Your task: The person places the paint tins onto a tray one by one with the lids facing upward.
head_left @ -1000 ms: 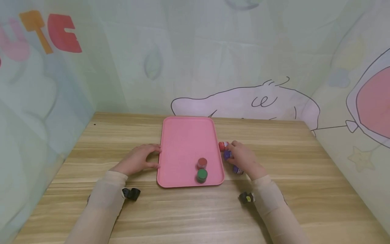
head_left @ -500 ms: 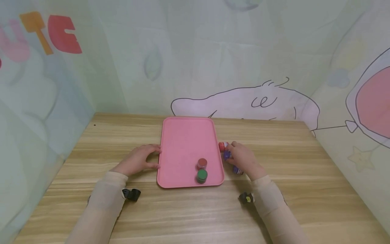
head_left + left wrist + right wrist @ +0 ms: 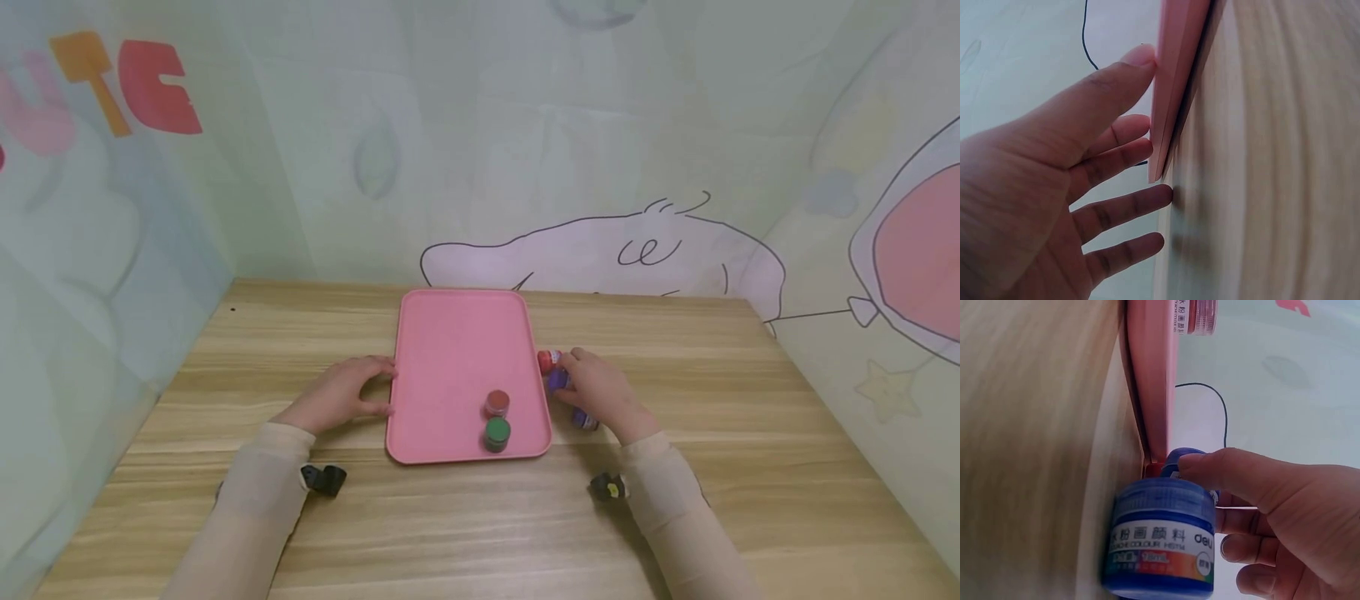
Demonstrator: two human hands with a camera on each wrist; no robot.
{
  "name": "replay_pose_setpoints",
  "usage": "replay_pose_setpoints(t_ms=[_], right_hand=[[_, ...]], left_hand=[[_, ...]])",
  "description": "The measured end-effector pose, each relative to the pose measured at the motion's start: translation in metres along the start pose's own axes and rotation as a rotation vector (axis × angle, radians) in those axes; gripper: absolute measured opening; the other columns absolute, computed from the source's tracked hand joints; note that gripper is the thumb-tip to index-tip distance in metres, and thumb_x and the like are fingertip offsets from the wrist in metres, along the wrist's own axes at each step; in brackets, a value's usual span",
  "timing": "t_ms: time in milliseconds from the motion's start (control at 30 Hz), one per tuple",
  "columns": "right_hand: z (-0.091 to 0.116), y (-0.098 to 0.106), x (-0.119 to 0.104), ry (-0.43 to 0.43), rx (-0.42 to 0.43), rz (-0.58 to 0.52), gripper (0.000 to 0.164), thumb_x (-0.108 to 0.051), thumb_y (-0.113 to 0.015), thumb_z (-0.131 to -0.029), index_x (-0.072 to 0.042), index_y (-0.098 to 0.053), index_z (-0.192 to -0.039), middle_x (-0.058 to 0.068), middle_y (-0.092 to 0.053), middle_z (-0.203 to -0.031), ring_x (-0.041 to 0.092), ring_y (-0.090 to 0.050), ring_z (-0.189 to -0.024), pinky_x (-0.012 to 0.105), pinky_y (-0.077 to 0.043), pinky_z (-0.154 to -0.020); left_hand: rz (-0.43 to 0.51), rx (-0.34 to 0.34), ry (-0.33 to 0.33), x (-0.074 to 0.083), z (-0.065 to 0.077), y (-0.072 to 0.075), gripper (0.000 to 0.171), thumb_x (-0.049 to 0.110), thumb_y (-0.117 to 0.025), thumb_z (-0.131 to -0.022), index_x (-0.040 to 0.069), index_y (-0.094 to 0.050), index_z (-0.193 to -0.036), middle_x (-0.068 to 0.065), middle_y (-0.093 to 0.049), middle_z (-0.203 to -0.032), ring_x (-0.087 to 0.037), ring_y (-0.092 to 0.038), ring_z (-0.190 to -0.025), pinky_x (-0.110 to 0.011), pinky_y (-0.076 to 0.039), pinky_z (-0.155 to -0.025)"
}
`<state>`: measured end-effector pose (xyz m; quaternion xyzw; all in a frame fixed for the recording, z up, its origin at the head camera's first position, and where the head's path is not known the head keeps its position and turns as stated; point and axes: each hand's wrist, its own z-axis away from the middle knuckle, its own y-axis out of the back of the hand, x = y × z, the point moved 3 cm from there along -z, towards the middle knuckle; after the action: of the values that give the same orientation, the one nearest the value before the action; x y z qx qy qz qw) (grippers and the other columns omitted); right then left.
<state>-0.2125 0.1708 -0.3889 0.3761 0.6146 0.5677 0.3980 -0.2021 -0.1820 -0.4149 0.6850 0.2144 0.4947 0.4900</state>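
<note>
My left hand [image 3: 337,392] rests with fairly straight fingers against the left rim of the pink tray [image 3: 450,350]; in the left wrist view its thumb and some fingertips touch the tray's edge. Just beyond the tray's right rim, my right hand [image 3: 603,392] pinches a blue-purple paint jar [image 3: 557,381] between thumb and fingers. Another blue-purple paint jar [image 3: 1160,544] lies nearer the wrist, its gouache label visible. A red paint jar [image 3: 548,360] lies just past the pinched one, partly hidden in the right wrist view.
On the tray's near right part stand a brown-red capped paint jar [image 3: 497,403] and a green-capped paint jar [image 3: 497,433]. The wooden table [image 3: 480,533] meets a printed cloth backdrop [image 3: 337,167] at the back and sides.
The pinched blue-purple jar has tilted and shifted slightly towards the tray. My left hand, the tray and the jars on it stay in place.
</note>
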Motion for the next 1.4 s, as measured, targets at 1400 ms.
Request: replay_pose_setpoints(t_ms=[1400], right_hand=[[-0.0016,0.0023,-0.0077,-0.051,-0.024,-0.181,0.038,-0.028,-0.074,-0.084,-0.006,-0.059,-0.111,0.008,-0.066,-0.103,0.017,-0.063,-0.082,0.033,-0.059,-0.073]], left_hand=[[0.005,0.001,-0.005,-0.0004,0.0001,0.0001,0.059,0.031,-0.078,-0.079,0.004,-0.058,-0.129,-0.017,-0.053,-0.141,-0.039,-0.046,-0.132,-0.054,-0.037,-0.113]])
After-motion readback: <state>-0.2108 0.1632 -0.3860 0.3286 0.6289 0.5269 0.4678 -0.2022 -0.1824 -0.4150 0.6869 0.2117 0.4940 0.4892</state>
